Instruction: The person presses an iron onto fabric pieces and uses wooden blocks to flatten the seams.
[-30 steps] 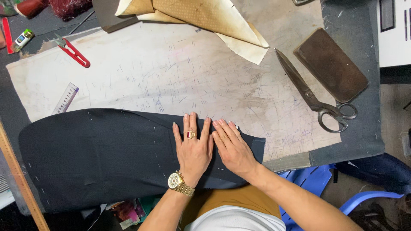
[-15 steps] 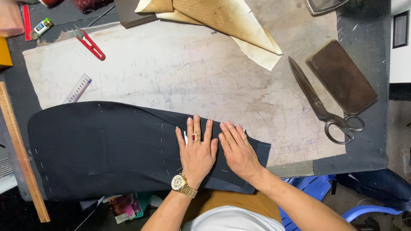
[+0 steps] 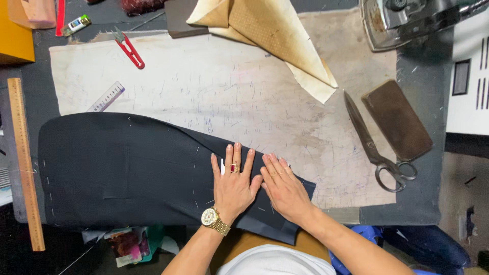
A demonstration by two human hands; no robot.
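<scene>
Head view: your left hand (image 3: 233, 184) and right hand (image 3: 284, 187) lie flat, fingers spread, side by side, gripping nothing, pressing the right end of the dark cloth (image 3: 122, 170) on the marked work board (image 3: 214, 91). Step in hand, likely: smoothing the cloth flat. Scissors (image 3: 376, 147) and iron (image 3: 407, 20) lie well apart, right; red snips (image 3: 129, 49) and wooden ruler (image 3: 24, 163), left.

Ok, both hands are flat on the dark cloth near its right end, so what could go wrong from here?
1. The dark cloth overhangs the near table edge under the right hand; it might slip off once pressure lifts.
2. The left hand sits beside white chalk marks, which could smudge.
3. The open scissors lie close on the right, blades toward the folded tan cloth; a careless reach could catch them.
</scene>
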